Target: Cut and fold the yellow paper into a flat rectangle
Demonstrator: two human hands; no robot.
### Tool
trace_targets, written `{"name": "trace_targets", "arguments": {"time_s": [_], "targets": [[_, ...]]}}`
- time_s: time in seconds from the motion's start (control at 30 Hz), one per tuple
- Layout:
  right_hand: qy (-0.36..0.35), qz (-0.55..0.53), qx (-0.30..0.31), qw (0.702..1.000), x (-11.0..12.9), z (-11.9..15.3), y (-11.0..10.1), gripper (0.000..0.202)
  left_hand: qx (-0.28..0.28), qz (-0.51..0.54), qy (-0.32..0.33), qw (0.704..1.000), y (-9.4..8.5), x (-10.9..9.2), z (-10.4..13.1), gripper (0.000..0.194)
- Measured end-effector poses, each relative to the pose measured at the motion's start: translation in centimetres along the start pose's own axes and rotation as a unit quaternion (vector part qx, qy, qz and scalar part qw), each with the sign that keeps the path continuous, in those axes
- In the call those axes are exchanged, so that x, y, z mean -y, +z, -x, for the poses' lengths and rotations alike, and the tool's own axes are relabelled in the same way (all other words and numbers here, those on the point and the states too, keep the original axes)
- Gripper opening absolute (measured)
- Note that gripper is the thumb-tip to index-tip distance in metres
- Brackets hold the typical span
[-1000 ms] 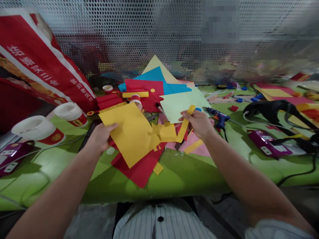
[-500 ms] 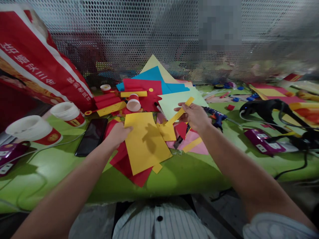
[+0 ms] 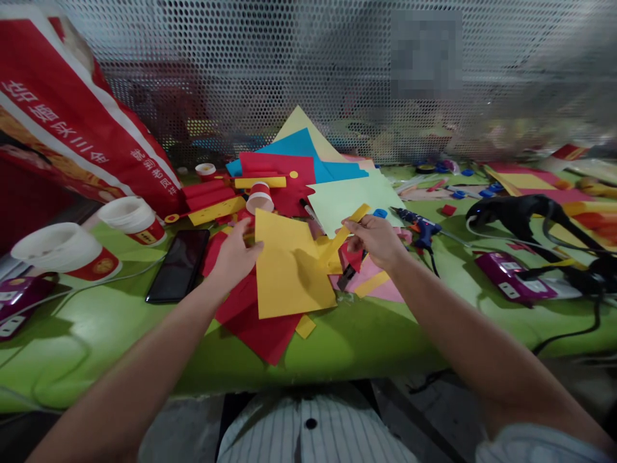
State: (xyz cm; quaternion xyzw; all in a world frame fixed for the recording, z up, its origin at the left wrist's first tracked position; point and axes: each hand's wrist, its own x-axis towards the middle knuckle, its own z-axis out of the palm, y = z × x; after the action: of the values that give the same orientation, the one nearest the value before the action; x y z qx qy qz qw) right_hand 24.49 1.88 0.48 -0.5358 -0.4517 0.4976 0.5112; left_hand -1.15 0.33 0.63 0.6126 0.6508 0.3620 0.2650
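Note:
My left hand grips the left edge of a yellow paper sheet, thumb at the edge; its other fingers are partly hidden. That sheet lies tilted above red paper. Between the thumb and fingers of my right hand is a narrow yellow paper strip, slanting down to the left over the sheet's right side. Below the right hand are a small red paper piece, a dark utility knife and pink paper with another yellow strip on it.
A phone, paper cups and a tall red bag stand left. Coloured sheets and a small red-and-white cup lie behind. A blue glue gun and a purple power strip with cords are right.
My left hand has shifted right and taken the sheet's edge, raising and turning the sheet. My right hand has moved slightly down with the strip, which now sits nearer the sheet.

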Motion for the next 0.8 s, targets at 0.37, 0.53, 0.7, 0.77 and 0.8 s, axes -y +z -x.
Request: {"name": "trace_targets", "arguments": {"time_s": [0.37,0.53,0.7,0.77,0.8], "targets": [[0.027,0.005,-0.023,0.999,0.1,-1.2,1.7,0.007,0.14,-0.084,0.01,0.987,1.4,-1.0,2.1,0.046],[0.037,-0.036,-0.035,0.998,-0.3,-2.0,1.6,0.009,0.156,-0.123,0.082,0.977,2.3,-1.7,3.1,0.046],[0.029,-0.092,-0.049,0.994,-0.7,-2.9,1.6,0.011,0.135,-0.047,0.055,0.988,3.1,-2.1,2.5,0.037],[0.021,-0.096,-0.057,0.993,-0.9,-3.4,1.6,0.01,0.125,-0.031,0.055,0.99,2.8,-2.0,2.0,0.037],[0.011,-0.086,-0.058,0.995,-1.0,-3.7,1.6,0.008,0.122,-0.017,0.052,0.991,2.4,-1.9,1.7,0.036]]}}
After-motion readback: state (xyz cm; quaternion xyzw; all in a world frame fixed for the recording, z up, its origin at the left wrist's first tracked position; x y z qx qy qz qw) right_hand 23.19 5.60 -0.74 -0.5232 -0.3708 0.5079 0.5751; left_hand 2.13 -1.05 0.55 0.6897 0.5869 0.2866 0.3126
